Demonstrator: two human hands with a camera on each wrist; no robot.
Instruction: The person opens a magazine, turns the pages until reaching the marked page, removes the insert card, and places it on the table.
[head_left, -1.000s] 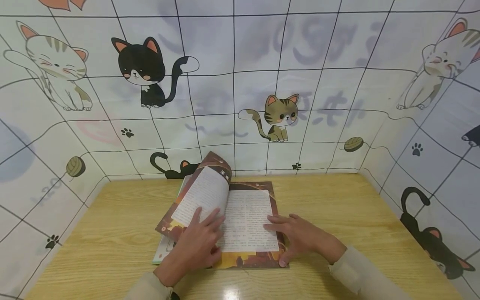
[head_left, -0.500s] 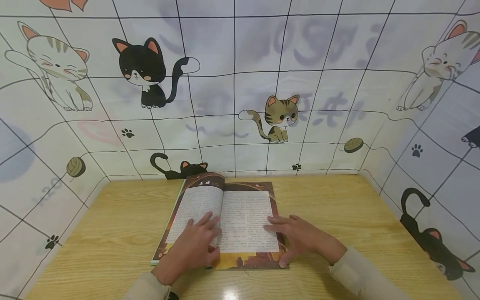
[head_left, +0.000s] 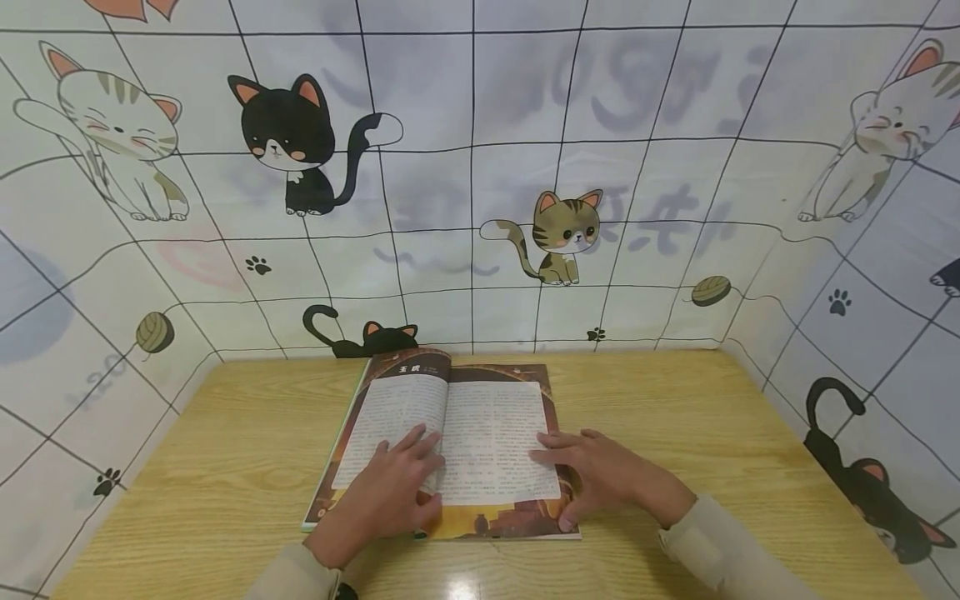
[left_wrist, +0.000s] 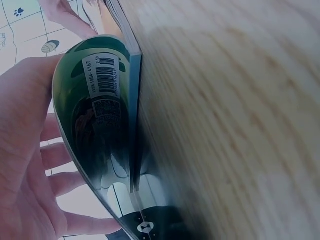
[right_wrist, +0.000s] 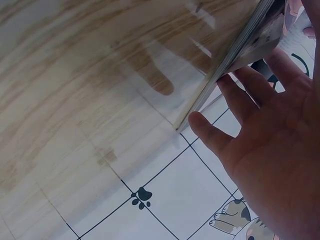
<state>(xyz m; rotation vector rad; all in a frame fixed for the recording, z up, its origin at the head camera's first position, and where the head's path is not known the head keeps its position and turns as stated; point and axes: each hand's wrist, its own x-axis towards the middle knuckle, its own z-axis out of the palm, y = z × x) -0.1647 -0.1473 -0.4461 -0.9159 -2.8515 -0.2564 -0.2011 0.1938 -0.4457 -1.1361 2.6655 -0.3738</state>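
An open magazine (head_left: 491, 442) lies on the table, brown-bordered pages with columns of small print on both sides. Across the lower left page rests my left hand (head_left: 393, 487), its fingertips close to the spine. My right hand (head_left: 600, 471) spreads over the right margin, fingers on the page and thumb at the lower right corner. In the left wrist view the left side of the magazine bulges up, showing a green inner curve with a barcode label (left_wrist: 106, 75). Seen from the right wrist, my thumb (right_wrist: 207, 130) sits at the page edges.
A wooden table (head_left: 247, 450) carries the magazine, with its surface reaching to both sides. White gridded sheeting (head_left: 420, 183) printed with cartoon cats stands behind and along both sides. Light sleeves cover both forearms.
The left leaf, raised and slanted a second ago, has come down flat onto the left side under my left hand. The right hand has stayed nearly in place.
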